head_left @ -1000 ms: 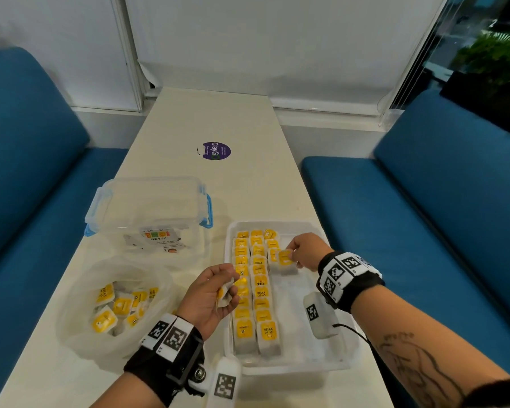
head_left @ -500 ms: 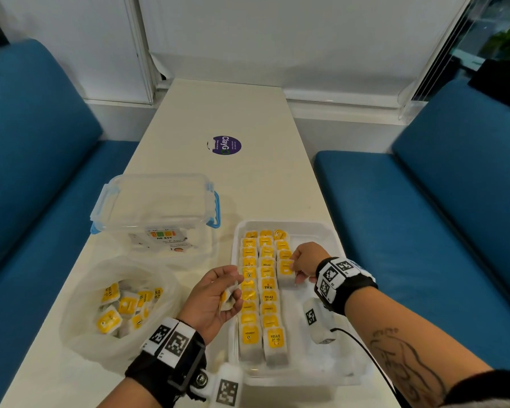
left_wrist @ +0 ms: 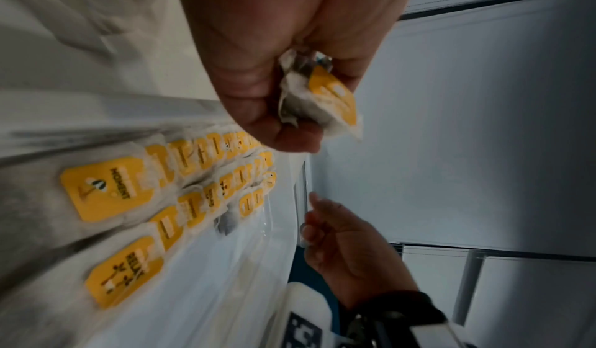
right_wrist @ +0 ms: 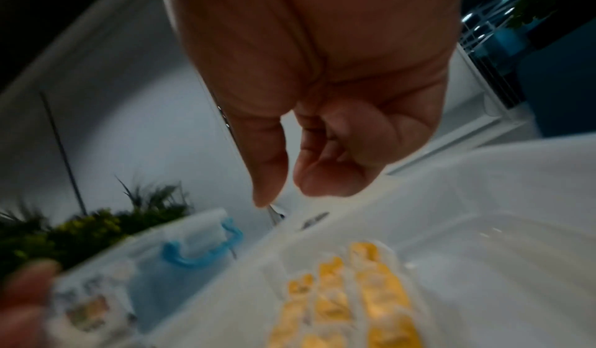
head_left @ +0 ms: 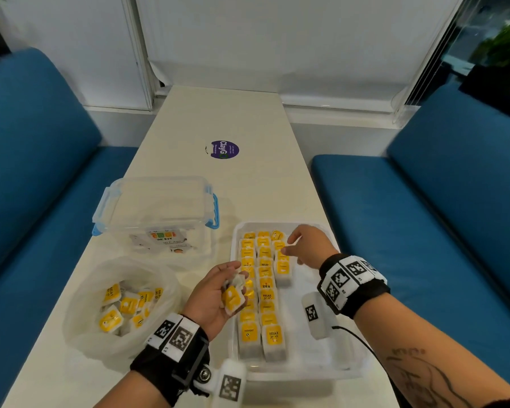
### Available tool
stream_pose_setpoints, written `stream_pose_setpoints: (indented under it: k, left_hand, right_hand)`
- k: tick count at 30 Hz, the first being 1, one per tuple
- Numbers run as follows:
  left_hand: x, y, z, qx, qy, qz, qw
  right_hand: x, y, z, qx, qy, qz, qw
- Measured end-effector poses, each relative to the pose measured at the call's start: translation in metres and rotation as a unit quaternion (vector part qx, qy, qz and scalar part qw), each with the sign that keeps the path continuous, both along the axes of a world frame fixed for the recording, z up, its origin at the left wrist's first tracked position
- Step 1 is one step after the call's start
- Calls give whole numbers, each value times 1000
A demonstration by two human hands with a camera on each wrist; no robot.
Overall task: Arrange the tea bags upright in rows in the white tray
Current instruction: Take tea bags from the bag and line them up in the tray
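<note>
The white tray (head_left: pixel 315 360) holds three rows of upright yellow-tagged tea bags (head_left: pixel 266 290); the right-hand row is short. My left hand (head_left: pixel 233 287) hovers at the tray's left edge and grips a small bunch of tea bags (head_left: pixel 232 298), whose yellow tag (left_wrist: pixel 332 98) shows in the left wrist view. My right hand (head_left: pixel 292 245) hangs over the far end of the short row, its fingers (right_wrist: pixel 322 180) loosely curled and holding nothing. The nearest bag of that row (head_left: pixel 283 269) stands free.
A clear plastic bag (head_left: pixel 80 304) with several loose tea bags lies left of the tray. A clear lidded box with blue latches (head_left: pixel 156 207) stands behind it. Blue sofas flank the narrow table (head_left: pixel 218 113). The tray's right half (left_wrist: pixel 225 290) is bare.
My right hand has let go of the tea bag it set in the short row and has lifted toward the tray's far end. The left hand has turned, showing its bags.
</note>
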State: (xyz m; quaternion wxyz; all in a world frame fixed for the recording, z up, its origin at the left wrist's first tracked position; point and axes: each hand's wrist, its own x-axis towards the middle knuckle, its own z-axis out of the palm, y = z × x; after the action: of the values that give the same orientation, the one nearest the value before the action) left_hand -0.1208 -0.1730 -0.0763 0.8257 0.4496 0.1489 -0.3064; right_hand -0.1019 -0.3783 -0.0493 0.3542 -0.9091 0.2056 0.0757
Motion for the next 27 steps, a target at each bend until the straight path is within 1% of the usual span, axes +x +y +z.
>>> stream_pose_setpoints:
  k: [2, 4, 6, 8, 12, 15, 18, 23, 27]
  left_hand:
    - [-2, -1, 3, -15, 0, 14, 1000]
    - [-5, -2, 5, -11, -8, 22, 1000]
    - [-8, -3, 7, 8, -25, 25, 999]
    - [-10, -3, 10, 15, -35, 33, 999]
    - [-16, -3, 14, 14, -56, 27, 998]
    - [-22, 1, 11, 28, -66, 8, 997]
    - [-28, 5, 10, 24, -61, -8, 998]
    - [-32, 11, 10, 28, -69, 0, 997]
    - [-34, 13, 11, 28, -84, -5, 996]
  right_hand:
    - [-12, 16, 22, 29, -15, 41, 999]
    - [-27, 36, 38, 55, 3, 102, 993]
    - [-40, 53, 42, 73, 29, 148, 986]
    - [-49, 67, 37, 80, 42, 167, 982]
    - [-59, 77, 24, 116, 34, 144, 982]
    - [-66, 74, 24, 174, 19, 116, 978]
    - [-72, 71, 26, 245, 0, 90, 965]
    - [-80, 71, 23, 241, -14, 101, 965]
    - [-86, 69, 27, 228, 20, 110, 967]
